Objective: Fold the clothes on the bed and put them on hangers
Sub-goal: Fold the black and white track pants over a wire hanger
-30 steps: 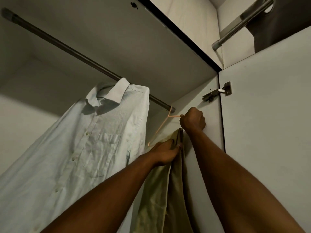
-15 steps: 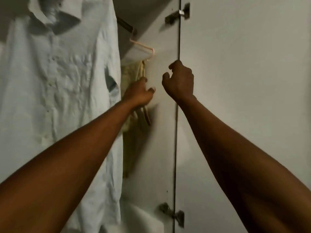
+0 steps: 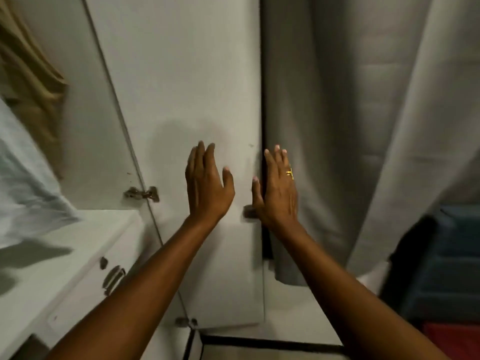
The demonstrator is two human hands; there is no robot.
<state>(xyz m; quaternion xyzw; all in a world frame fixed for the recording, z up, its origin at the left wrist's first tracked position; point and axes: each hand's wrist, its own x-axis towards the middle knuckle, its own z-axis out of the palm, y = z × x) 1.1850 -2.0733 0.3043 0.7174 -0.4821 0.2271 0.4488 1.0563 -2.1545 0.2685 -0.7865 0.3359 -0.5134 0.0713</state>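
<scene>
Khaki trousers (image 3: 28, 81) and a pale blue shirt (image 3: 23, 183) hang in the wardrobe at far left, so this hanging step reads as done. Left hand (image 3: 205, 185) and right hand (image 3: 278, 190) are empty with fingers straight, raised before the white wardrobe door (image 3: 181, 74), the right at its free edge; contact cannot be confirmed. Next move likely calls for shutting that door or fetching more clothes from the unseen bed.

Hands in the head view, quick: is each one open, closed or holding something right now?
Left hand: open, fingers straight, holding nothing.
Right hand: open, holding nothing, at the edge of the pale grey wardrobe door.
</scene>
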